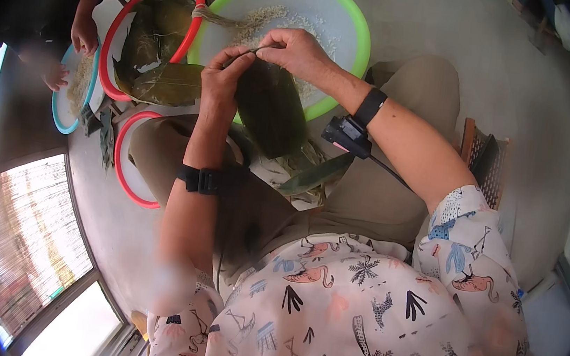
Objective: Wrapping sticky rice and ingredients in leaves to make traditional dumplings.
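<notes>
Wide dark green leaves (271, 110) hang down from between my two hands. The fingertips of my left hand (227, 74) pinch their upper edge on the left. On the same edge, close beside it, my right hand (295, 52) grips with thumb and fingers. Both hands are over the near side of a basin with a light green rim (366, 45), which holds scattered white rice grains (274, 16). Left of it, a red-rimmed basin (111, 47) holds wet broad leaves (169, 80), and a bundle of pale strings (219, 17) lies across its rim.
A co-worker's hands (85, 33) are over a blue-rimmed basin (56, 104) of grains at the far left. Another red-rimmed basin (120, 170) stands by my left knee. Loose leaves (317, 174) lie between my legs. A woven chair (487, 164) is at the right.
</notes>
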{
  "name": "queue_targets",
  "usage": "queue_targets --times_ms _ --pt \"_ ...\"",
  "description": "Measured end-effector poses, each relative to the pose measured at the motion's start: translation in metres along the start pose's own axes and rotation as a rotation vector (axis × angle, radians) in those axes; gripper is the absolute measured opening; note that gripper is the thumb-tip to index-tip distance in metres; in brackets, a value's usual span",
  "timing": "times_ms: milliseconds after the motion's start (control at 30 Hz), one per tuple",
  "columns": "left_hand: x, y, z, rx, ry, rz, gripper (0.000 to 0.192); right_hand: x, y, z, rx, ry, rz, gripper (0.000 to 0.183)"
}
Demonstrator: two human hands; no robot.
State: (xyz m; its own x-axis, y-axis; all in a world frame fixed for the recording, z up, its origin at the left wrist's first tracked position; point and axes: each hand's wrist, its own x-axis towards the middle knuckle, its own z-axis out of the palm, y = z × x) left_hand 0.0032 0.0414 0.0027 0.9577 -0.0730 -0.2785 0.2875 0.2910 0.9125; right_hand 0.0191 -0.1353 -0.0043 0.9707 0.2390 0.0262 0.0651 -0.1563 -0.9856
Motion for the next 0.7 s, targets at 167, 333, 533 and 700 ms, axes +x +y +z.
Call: queue_targets --times_ms 167,333,533,700 --pt "-0.006 0.000 0.007 0.147 0.016 0.007 0.021 -0.005 0.011 0.000 -0.048 0.065 0.122 0.022" --pt "-0.004 -0.009 -0.002 0.238 -0.069 0.103 0.024 -0.003 0.000 -0.002 -0.296 0.220 0.044 0.030" --pt "0.006 -0.017 0.004 0.563 0.032 0.250 0.028 -0.001 -0.001 -0.002 -0.327 0.268 0.061 0.037" --pt "0.006 -0.024 0.003 0.515 0.141 0.318 0.030 -0.003 -0.007 0.010 -0.231 0.194 -0.016 0.031"
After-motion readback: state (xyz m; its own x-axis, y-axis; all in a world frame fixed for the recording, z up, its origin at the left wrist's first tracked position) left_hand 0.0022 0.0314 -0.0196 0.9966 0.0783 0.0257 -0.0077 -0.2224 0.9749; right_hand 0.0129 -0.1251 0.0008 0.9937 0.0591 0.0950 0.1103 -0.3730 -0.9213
